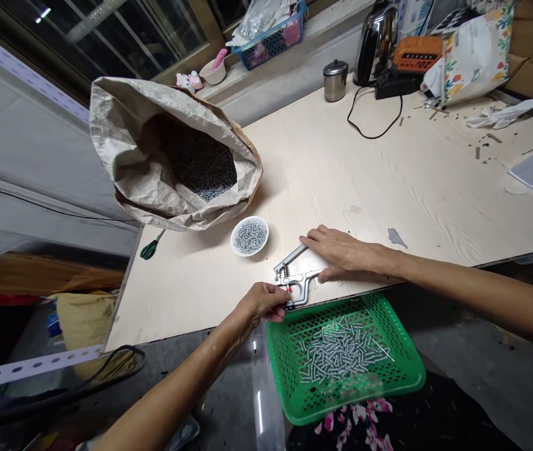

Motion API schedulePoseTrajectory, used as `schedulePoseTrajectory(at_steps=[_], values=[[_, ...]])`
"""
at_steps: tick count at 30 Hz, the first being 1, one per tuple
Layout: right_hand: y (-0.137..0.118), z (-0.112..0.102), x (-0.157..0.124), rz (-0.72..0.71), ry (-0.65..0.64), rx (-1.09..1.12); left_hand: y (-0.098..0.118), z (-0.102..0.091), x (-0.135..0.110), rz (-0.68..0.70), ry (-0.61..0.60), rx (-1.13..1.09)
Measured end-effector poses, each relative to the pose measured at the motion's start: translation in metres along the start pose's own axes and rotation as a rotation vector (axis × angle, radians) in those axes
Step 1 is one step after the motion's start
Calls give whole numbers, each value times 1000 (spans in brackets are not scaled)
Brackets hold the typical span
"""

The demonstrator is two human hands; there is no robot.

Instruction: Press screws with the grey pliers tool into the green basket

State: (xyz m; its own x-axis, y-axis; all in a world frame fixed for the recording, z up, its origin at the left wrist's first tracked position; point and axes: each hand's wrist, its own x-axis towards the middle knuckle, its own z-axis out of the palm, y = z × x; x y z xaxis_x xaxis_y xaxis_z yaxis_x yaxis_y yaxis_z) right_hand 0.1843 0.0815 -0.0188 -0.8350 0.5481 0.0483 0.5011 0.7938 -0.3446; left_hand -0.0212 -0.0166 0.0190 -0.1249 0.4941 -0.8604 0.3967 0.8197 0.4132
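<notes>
A silver hand press tool [300,285] with a long lever, a spring and a red part lies at the front edge of the table. My right hand [341,252] grips its handle and lever from the right. Fingers pinched together, my left hand [266,302] is at the tool's jaw; whatever small piece it holds is hidden. Just below the table edge, a green plastic basket [414,369] holds many short ribbed metal pieces [341,351]. Behind the tool stands a white bowl [233,243] filled with small shiny metal parts [250,235].
A big open sack [129,188] of dark metal pieces leans at the back left. Green-handled scissors [150,249] lie near the left edge. Along the back are a steel canister [335,81], an electric kettle [376,37], a black cable [374,134] and a floral bag [477,56].
</notes>
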Motion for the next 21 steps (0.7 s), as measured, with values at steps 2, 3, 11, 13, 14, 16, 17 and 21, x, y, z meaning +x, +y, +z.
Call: schedulePoseTrajectory(at_steps=[2,3,11,13,14,16,17,21], values=[[-2,-1,-5,33,18,16,0,0,0,6,5,2],[-3,-2,-7,47,20,14,0,0,-1,4,5,13],[-20,-9,-8,81,-9,-95,9,19,-17,566,530,799],[-21,-8,-9,77,10,-98,14,26,-9,810,558,929],[-20,-8,-10,76,18,-91,18,28,-3,886,517,969],[-18,-9,-15,56,21,-55,26,30,9,957,429,1018],[-16,-10,-18,43,20,-33,30,30,14,967,395,1035],[-12,-12,-30,51,21,-28,38,28,20,969,330,1102]])
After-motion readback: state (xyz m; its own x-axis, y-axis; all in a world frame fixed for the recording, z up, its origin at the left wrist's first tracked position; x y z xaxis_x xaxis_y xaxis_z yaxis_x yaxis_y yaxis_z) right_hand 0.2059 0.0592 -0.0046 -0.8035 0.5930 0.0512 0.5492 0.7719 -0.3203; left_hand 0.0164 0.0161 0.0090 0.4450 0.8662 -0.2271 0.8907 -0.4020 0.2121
